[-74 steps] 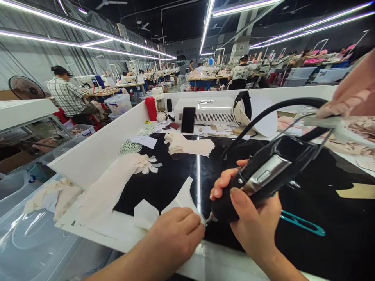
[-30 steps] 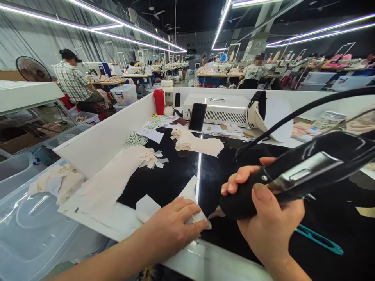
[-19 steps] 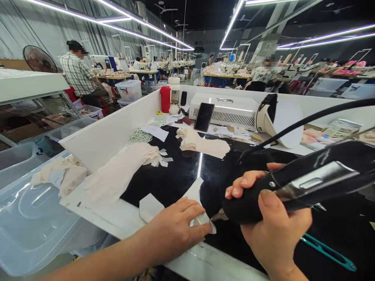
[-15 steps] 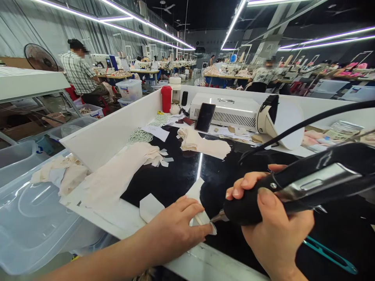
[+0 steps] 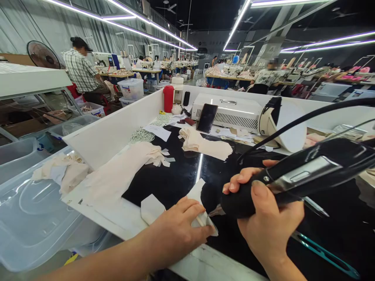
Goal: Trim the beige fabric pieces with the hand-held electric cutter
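My left hand (image 5: 184,224) presses a small cream fabric piece (image 5: 197,191) onto the black tabletop (image 5: 166,181), fingers closed over its folded edge. My right hand (image 5: 268,214) is wrapped round a black corded tool (image 5: 301,179) with a long metal lever on its side. From the tool's rounded front end a thin metal tip (image 5: 216,211) points at the fabric near my left fingertips. Whether it touches the fabric I cannot tell. A pale flat piece (image 5: 151,208) lies left of my left hand.
Stacked cream fabric pieces lie left (image 5: 123,171) and farther back (image 5: 206,145). A silver pen (image 5: 316,207) and a teal tool (image 5: 325,253) lie right. Behind are a phone (image 5: 207,118), a white vented box (image 5: 228,109) and a red tumbler (image 5: 168,98). Several people sit at machines beyond.
My right hand and the black tool have shifted slightly left, uncovering more of the silver pen. My left hand keeps its hold on the fabric piece. The view has shifted a little.
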Motion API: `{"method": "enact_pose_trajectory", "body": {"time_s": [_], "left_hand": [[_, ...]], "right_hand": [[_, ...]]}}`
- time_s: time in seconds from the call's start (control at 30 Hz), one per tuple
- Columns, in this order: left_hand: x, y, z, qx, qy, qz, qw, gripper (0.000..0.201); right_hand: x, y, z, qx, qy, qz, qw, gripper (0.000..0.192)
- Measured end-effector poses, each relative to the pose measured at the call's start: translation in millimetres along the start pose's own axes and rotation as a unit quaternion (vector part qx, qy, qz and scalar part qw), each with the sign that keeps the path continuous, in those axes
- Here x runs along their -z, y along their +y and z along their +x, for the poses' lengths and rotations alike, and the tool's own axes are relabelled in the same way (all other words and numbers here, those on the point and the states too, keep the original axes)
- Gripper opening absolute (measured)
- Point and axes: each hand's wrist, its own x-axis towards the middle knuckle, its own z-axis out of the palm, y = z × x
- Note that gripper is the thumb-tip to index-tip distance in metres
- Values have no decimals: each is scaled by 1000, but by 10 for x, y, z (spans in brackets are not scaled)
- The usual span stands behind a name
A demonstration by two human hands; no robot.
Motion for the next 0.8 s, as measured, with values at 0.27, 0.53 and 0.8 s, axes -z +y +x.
{"method": "enact_pose_trajectory", "body": {"time_s": [0.27, 0.53, 0.8], "left_hand": [[41, 195, -91, 14, -21, 23, 999, 39], [113, -61, 31, -32, -29, -6, 999, 19], [137, -168, -52, 3, -32, -55, 998, 20]], "right_hand": [[76, -125, -37, 8, -45, 2, 999, 42], [52, -87, -52, 12, -42, -2, 999, 43], [34, -107, -65, 10, -41, 1, 999, 45]]}}
